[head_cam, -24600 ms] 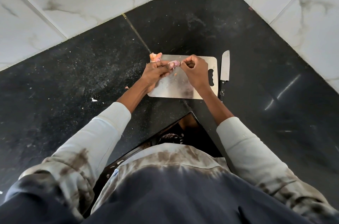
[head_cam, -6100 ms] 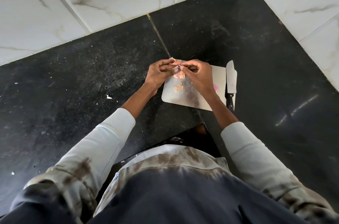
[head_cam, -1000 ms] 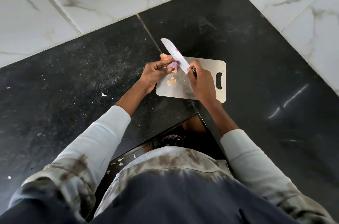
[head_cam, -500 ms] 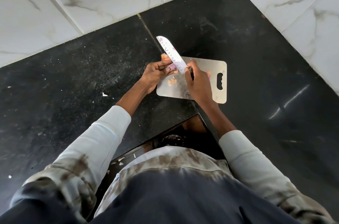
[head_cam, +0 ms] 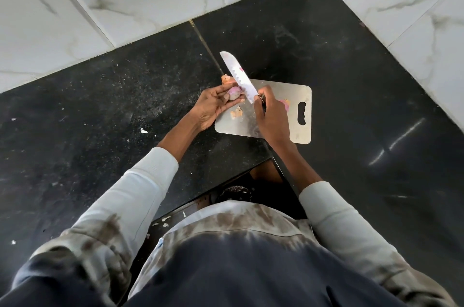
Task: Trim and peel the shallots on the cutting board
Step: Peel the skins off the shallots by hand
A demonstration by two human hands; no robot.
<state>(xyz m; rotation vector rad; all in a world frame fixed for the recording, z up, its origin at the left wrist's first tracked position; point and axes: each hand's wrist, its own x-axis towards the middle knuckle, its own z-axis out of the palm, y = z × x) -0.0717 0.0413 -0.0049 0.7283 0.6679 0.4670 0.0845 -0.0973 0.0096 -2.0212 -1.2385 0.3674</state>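
Note:
A pale purple shallot (head_cam: 233,92) lies in the curled fingers of my left hand (head_cam: 213,107), held just above the left end of the steel cutting board (head_cam: 292,90). My right hand (head_cam: 272,119) grips the handle of a knife (head_cam: 238,75); its blade points up and away to the left, and its lower edge meets the shallot's right side. A pink shallot piece (head_cam: 285,103) shows on the board past my right hand. Dry orange skin scraps (head_cam: 236,113) lie on the board below the shallot.
More peel (head_cam: 226,79) sits at the board's far left corner. The board lies on a black stone counter (head_cam: 125,95) in a corner of white marble-tiled walls (head_cam: 150,0). Small white flecks (head_cam: 143,130) dot the counter to the left.
Earlier both hands peeled the shallot while the knife lay right of the board. My right hand now holds the knife. In the last half second my left hand opened a little, exposing the shallot.

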